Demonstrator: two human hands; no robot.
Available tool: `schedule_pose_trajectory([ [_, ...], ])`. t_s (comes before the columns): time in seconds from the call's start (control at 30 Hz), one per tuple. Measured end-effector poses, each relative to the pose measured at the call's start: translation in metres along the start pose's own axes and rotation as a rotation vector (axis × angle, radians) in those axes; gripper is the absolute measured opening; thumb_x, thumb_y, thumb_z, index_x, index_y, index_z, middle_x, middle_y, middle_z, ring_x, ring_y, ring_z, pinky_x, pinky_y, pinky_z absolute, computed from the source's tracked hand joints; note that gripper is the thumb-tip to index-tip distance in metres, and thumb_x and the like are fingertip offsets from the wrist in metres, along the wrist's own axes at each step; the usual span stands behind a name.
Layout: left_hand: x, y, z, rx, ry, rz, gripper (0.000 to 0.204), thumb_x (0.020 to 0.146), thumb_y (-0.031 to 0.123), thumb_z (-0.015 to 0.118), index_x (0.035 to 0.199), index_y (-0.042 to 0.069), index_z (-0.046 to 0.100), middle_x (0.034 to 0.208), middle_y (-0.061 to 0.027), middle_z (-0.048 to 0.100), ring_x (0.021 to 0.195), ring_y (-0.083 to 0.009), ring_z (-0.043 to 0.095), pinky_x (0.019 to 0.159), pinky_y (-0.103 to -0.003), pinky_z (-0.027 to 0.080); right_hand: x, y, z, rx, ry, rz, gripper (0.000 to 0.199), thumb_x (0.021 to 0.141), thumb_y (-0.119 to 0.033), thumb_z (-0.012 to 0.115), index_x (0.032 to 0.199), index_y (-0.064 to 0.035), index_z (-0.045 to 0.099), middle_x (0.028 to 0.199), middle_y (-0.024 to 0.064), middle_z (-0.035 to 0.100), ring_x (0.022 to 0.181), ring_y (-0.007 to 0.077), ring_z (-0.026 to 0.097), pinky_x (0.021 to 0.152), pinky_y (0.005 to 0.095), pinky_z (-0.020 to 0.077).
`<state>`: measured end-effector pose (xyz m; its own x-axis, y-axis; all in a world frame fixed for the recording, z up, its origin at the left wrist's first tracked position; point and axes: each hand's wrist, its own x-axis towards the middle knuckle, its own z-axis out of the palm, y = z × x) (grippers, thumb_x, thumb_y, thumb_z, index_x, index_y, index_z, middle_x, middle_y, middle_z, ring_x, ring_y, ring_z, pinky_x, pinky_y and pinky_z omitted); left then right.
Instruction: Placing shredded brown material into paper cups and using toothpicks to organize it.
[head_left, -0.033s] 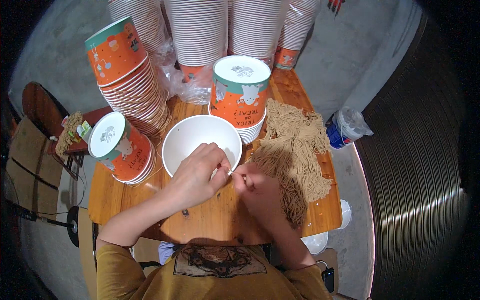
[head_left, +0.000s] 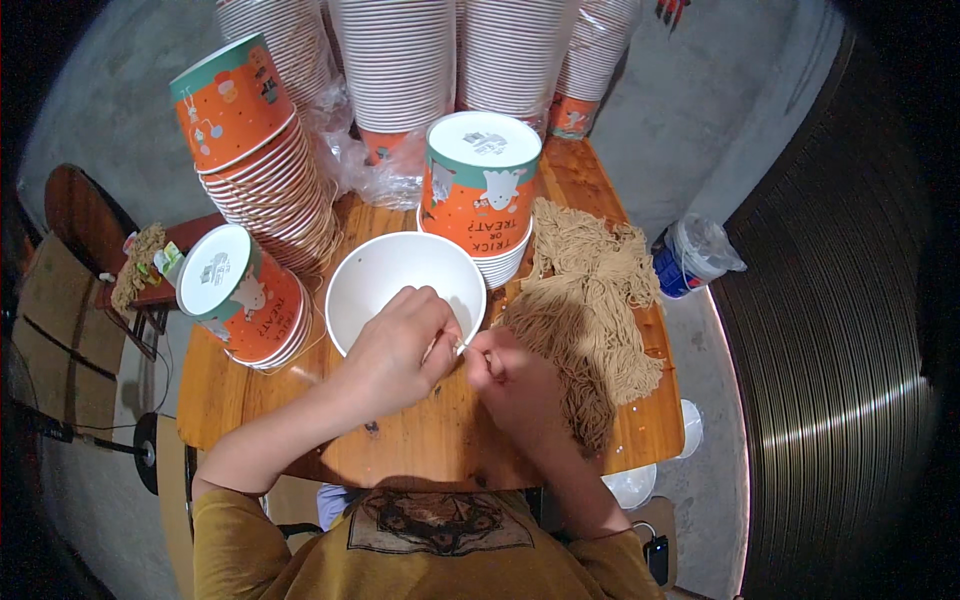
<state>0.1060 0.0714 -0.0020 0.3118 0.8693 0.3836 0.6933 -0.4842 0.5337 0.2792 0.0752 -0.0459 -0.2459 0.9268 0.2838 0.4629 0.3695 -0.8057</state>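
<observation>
A white paper bucket (head_left: 385,265) sits mouth up at the middle of the table, a small hole showing in its inner wall. My left hand (head_left: 405,335) reaches over its near rim, finger and thumb pinched on a thin, light cord. Just right of it, my right hand (head_left: 505,370) pinches the same cord, the fingertips of both hands almost touching at the rim. Both hands are closed; the cord's ends and any knot are hidden by fingers. To the right lies a large heap of tan cords (head_left: 600,290), partly in my right arm's shadow.
Behind the bucket stands an upside-down stack of orange and green buckets (head_left: 480,190). More stacked buckets (head_left: 250,140) lean at the left, cords hanging from their rims, with a shorter stack (head_left: 245,295) nearer. Tall plastic-wrapped stacks (head_left: 395,65) line the wooden table's (head_left: 440,450) back.
The white bucket's rim has shifted very slightly to the right. Both hands keep nearly the same pinch on the cord.
</observation>
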Motion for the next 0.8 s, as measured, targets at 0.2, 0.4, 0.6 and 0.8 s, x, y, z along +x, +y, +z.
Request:
schedule_pose_trajectory([
  [0.2,-0.004,-0.002,0.001,0.131,0.055,0.076,0.009,0.081,0.003,0.06,0.085,0.001,0.052,0.084,-0.0139,0.052,0.084,-0.0327,0.053,0.072,-0.041,0.046,-0.008,0.005,0.009,0.075,0.064,-0.151,0.011,0.086,-0.013,0.063,0.089,-0.003,0.06,0.06,0.0039,0.054,0.053,0.0086,0.05,0.051,0.027,0.0427],
  [0.4,-0.006,0.001,-0.011,-0.005,-0.001,-0.086,0.017,0.084,0.012,0.063,0.093,0.003,0.052,0.075,-0.012,0.057,0.073,-0.0305,0.059,0.063,-0.042,0.048,0.0,-0.001,-0.039,-0.002,-0.161,0.001,0.016,0.086,-0.015,0.066,0.093,-0.0018,0.06,0.077,0.0093,0.059,0.067,0.0148,0.057,0.062,0.0287,0.046],
  [0.6,-0.034,-0.003,-0.017,0.17,-0.112,0.094,0.02,0.082,0.014,0.066,0.094,0.004,0.053,0.082,-0.0098,0.057,0.081,-0.0274,0.059,0.07,-0.039,0.048,0.034,-0.015,-0.061,-0.13,-0.09,-0.45,0.008,0.086,-0.01,0.064,0.09,-0.0043,0.06,0.082,0.0103,0.059,0.072,0.0264,0.06,0.066,0.0331,0.0478],
  [0.8,-0.054,-0.005,-0.036,0.332,-0.038,0.226,0.019,0.074,0.008,0.067,0.09,0.008,0.057,0.096,-0.0057,0.055,0.108,-0.0254,0.053,0.095,-0.045,0.038,0.071,-0.023,-0.025,-0.21,-0.472,-0.453,0.012,0.088,-0.017,0.06,0.09,-0.0054,0.061,0.083,0.013,0.057,0.08,0.0313,0.059,0.072,0.0398,0.0472],
])
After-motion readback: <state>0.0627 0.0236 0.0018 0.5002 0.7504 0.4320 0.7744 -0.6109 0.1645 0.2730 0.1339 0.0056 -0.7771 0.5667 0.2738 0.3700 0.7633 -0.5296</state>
